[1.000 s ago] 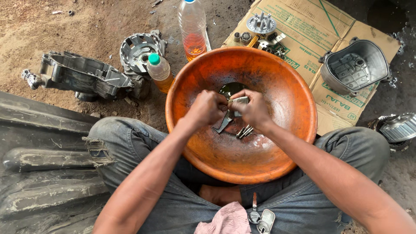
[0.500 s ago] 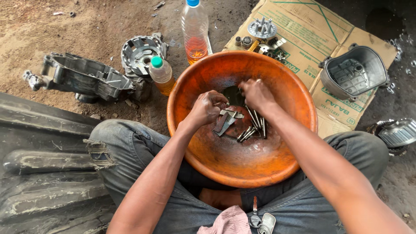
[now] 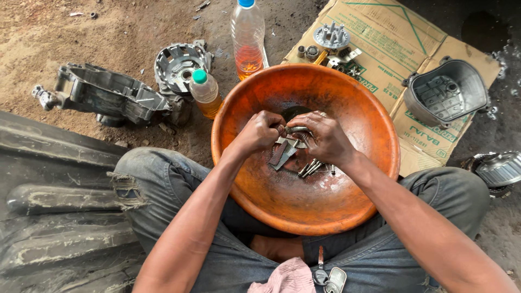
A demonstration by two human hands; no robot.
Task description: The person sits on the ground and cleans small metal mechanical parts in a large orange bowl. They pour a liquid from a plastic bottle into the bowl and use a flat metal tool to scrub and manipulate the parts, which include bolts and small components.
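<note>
A wide orange bowl [image 3: 347, 97] rests between my knees. Both hands meet over its middle. My left hand [image 3: 259, 131] and my right hand [image 3: 321, 135] pinch the same small metal part [image 3: 296, 129] between their fingertips. Beneath them, on the bowl's wet bottom, lie several bolts [image 3: 310, 168] and a flat grey metal piece [image 3: 281, 154].
Two plastic bottles of orange liquid [image 3: 248, 38] [image 3: 205, 93] stand beyond the bowl. Engine casings [image 3: 103, 95] [image 3: 179, 64] lie on the dirt at left. A cardboard sheet [image 3: 391, 43] holds a gear part [image 3: 331, 35] and a grey cover [image 3: 446, 93]. Keys [image 3: 328, 276] and a pink cloth [image 3: 285, 278] lie on my lap.
My right hand came back from the bowl's far side to meet the left at the centre. Both now grip one small metal part together.
</note>
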